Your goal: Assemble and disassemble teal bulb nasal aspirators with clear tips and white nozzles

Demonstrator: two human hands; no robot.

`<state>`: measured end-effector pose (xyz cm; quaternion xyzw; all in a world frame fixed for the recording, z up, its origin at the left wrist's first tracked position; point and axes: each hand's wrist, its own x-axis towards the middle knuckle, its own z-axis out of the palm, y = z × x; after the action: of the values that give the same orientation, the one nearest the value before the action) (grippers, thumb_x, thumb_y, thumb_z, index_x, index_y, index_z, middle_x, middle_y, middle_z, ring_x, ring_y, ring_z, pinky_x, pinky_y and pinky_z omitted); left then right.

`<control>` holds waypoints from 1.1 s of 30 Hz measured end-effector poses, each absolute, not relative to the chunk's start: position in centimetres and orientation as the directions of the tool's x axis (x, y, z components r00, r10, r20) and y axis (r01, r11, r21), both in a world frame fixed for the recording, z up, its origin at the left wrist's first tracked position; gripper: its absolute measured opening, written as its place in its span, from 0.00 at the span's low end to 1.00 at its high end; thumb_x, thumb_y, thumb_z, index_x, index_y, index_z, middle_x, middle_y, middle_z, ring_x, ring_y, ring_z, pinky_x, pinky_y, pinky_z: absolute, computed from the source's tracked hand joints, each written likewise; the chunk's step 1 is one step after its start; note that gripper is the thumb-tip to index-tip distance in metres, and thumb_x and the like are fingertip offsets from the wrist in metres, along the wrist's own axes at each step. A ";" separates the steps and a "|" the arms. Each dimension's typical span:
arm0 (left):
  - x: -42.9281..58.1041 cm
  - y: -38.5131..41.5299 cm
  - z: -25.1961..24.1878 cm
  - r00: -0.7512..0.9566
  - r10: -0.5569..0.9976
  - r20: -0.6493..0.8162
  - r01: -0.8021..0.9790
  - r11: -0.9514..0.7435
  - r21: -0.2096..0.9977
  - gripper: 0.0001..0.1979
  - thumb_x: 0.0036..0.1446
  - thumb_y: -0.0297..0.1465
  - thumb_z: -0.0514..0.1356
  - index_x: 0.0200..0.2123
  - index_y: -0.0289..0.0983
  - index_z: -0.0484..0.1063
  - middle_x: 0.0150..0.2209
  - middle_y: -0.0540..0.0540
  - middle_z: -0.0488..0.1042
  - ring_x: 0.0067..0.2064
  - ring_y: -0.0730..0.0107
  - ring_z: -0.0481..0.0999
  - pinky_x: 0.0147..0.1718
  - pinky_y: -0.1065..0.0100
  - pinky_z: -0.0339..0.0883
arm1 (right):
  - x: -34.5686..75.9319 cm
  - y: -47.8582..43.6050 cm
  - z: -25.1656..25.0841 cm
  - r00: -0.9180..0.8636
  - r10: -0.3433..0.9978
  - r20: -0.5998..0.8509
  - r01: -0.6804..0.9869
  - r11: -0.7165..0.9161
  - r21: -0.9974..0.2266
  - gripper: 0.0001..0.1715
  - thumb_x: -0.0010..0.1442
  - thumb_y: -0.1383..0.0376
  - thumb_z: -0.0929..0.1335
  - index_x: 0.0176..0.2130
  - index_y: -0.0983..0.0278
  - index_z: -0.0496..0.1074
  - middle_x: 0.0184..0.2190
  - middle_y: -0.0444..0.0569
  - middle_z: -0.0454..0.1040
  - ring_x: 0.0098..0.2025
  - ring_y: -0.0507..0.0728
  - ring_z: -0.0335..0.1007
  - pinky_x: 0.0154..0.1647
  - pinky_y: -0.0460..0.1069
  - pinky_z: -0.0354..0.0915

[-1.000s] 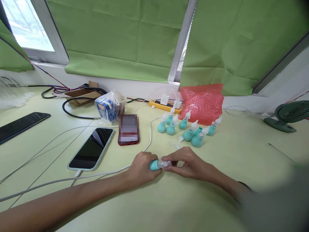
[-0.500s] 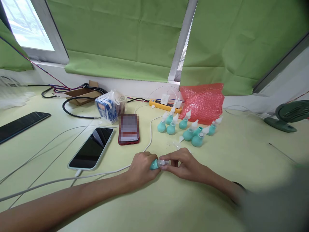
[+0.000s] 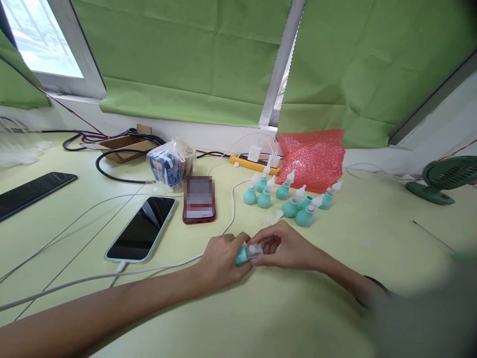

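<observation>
My left hand (image 3: 221, 258) is closed around a teal bulb nasal aspirator (image 3: 241, 255), lying nearly on its side with its neck pointing right. A clear plastic tip (image 3: 255, 250) sits at the bulb's neck. Thumb and fingertips of my right hand (image 3: 285, 248) pinch that clear tip. Whether it is fully seated cannot be seen. Just beyond my hands stand several teal nasal aspirators (image 3: 264, 199) with whitish tips, and among them a teal bulb (image 3: 305, 202) with an open neck. A small translucent piece (image 3: 279, 215) lies behind my right hand.
To the left lie a phone (image 3: 141, 228) on a white cable, a red-cased phone (image 3: 199, 201) and a black device (image 3: 33, 194). A yellow power strip (image 3: 246, 162), red bubble-wrap bag (image 3: 313, 161) and bagged blue box (image 3: 164, 166) line the back. At right stands a green fan (image 3: 430, 194).
My right-hand fingers have shifted and spread slightly around the clear tip, showing more of it. The aspirator has moved a little to the right. The other things stay put.
</observation>
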<state>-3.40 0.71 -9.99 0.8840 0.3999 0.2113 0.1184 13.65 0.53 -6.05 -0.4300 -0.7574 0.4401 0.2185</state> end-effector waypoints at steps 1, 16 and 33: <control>-3.4 0.6 -9.7 0.596 0.754 0.276 0.640 -0.654 0.404 0.12 0.47 0.37 0.52 0.34 0.36 0.63 0.24 0.47 0.70 0.24 0.67 0.68 0.21 0.71 0.57 | 14.1 0.7 -5.3 -0.555 0.831 -0.032 0.492 0.297 -0.819 0.22 0.40 0.60 0.70 0.36 0.68 0.71 0.24 0.47 0.72 0.22 0.50 0.67 0.23 0.44 0.65; -3.8 0.9 -9.5 0.568 0.761 0.315 0.512 -0.626 0.589 0.12 0.54 0.36 0.49 0.36 0.36 0.65 0.26 0.49 0.69 0.27 0.72 0.66 0.28 0.72 0.58 | 18.5 4.1 -5.1 -0.380 0.924 -0.037 0.917 0.372 -0.142 0.18 0.48 0.55 0.64 0.32 0.67 0.70 0.22 0.48 0.71 0.28 0.55 0.66 0.25 0.46 0.57; -3.9 0.9 -9.4 0.544 0.762 0.352 0.417 -0.610 0.674 0.12 0.53 0.36 0.50 0.32 0.35 0.67 0.23 0.50 0.69 0.23 0.76 0.63 0.24 0.75 0.56 | 19.6 3.1 -4.2 -0.407 0.890 -0.206 0.903 0.426 0.052 0.05 0.42 0.70 0.64 0.19 0.65 0.60 0.21 0.45 0.63 0.22 0.50 0.57 0.18 0.45 0.47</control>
<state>-3.89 0.86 -9.45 0.8372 0.3519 0.3223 0.2672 19.58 3.08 -4.23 -0.5348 -0.8382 0.0335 -0.1016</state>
